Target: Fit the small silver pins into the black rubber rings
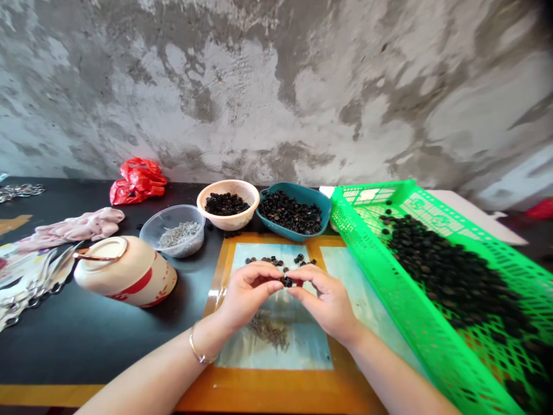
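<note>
Between the fingertips of my left hand [248,291] and my right hand [330,300] is a small black round part [286,281]; both hands pinch it from either side. Its exact kind is too small to make out. Just beyond my fingers, several similar black parts [264,260] lie on the pale blue sheet [309,351] taped to the table. Below my hands a loose pile of thin metal pins [273,333] rests on the same sheet.
Behind stand a clear bowl [149,233] of metal pins, a pink bowl [248,216] and a teal basin [298,235] of black parts. A green crate [380,294] fills the right. On the left are a white-and-red jar [125,276], scissors [32,288], gloves [82,225] and a red bag [138,181].
</note>
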The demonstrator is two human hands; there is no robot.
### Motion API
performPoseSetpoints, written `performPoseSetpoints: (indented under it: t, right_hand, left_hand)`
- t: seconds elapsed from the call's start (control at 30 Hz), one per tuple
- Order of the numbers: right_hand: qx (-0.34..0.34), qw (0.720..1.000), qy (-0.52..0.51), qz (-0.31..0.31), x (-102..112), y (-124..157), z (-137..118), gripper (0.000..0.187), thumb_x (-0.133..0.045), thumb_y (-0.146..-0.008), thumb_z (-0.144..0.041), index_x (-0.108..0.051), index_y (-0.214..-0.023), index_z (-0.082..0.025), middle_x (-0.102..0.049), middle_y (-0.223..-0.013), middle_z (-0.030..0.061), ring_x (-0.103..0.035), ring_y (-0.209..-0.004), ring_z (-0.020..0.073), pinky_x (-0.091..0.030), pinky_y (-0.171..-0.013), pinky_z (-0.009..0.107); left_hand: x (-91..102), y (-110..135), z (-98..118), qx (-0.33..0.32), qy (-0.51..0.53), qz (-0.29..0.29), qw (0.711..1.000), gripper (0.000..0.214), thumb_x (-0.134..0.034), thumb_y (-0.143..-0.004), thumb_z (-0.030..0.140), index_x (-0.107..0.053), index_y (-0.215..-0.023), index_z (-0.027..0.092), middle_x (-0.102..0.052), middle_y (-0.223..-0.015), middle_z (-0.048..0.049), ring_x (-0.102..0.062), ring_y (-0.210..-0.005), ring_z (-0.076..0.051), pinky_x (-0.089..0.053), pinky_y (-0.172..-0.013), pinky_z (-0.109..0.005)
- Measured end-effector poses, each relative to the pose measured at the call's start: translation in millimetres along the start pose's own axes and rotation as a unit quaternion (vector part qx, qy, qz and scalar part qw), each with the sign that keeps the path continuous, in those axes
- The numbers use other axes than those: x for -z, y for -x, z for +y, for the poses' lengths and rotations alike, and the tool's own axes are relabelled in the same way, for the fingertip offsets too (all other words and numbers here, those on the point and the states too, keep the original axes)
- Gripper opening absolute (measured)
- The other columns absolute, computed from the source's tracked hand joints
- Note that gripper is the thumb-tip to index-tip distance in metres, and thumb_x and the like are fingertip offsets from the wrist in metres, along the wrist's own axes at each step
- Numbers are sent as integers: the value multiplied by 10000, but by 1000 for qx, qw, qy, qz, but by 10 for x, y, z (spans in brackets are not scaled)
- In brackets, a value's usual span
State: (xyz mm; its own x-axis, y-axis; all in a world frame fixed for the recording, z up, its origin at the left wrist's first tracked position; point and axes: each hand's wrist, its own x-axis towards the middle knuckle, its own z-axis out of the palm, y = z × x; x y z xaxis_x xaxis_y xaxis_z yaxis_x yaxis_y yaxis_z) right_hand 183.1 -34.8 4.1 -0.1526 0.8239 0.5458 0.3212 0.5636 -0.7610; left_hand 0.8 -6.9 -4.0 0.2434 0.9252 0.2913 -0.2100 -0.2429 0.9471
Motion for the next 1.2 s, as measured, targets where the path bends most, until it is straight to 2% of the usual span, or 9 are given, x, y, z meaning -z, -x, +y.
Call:
performPoseSetpoints:
  t: [0.4, 0.57, 0.77, 0.9, 1.03, 1.2]
  right_hand:
    - [12, 1000, 5, -3, -17, 18, 46, 220, -709, -824, -145, -703, -1026, -233, -689, -793, 8, -641, -730, 149, -530, -717, 293]
    - [-34, 999, -26, -3, -39, 65, 60, 183, -721, -815, -173, -703, -985, -239, -693, -806, 4, -661, -723, 146, -541, -712, 287]
    - [-121, 981, -141, -59, -36, 70, 62, 232, -704, -841, -226, -689, -1069, -267, -750, -938, 17, -704, -839, 161, -562, -784, 296]
    - [-146, 979, -131, -54, -30, 76, 62, 127, -718, -827, -229, -709, -952, -251, -748, -878, 4, -700, -796, 150, -554, -749, 272]
    - [-125, 985, -102, -60, -20, 95, 72, 118, -742, -810, -249, -691, -917, -241, -725, -836, -2, -676, -772, 146, -533, -736, 267]
    - [-56, 995, -58, -66, -3, 91, 64, 210, -694, -857, -304, -645, -1052, -242, -685, -848, 13, -649, -766, 155, -530, -726, 287]
  left_hand:
    - [-10, 0, -8, 14, 17, -6, 1000, 102, -789, -707, 152, -760, -793, 199, -701, -810, -37, -650, -794, -152, -520, -740, -257]
    - [-20, -6, -39, 62, 47, 0, 997, 94, -803, -686, 157, -759, -761, 193, -695, -773, -21, -643, -757, -134, -503, -725, -238]
    - [-9, 6, -63, 114, 117, -12, 987, 89, -801, -708, 235, -755, -756, 176, -664, -723, -16, -602, -632, -111, -470, -617, -230]
    - [-27, 5, -49, 136, 149, -37, 979, 138, -812, -698, 286, -749, -716, 165, -662, -691, -20, -582, -604, -111, -449, -603, -237]
    - [-47, -6, -14, 172, 177, -43, 968, 187, -840, -654, 310, -738, -665, 154, -662, -670, -20, -568, -594, -110, -434, -604, -240]
    - [-62, -1, 25, 210, 206, -65, 953, 241, -853, -630, 343, -732, -650, 136, -654, -654, -24, -557, -582, -109, -416, -590, -240]
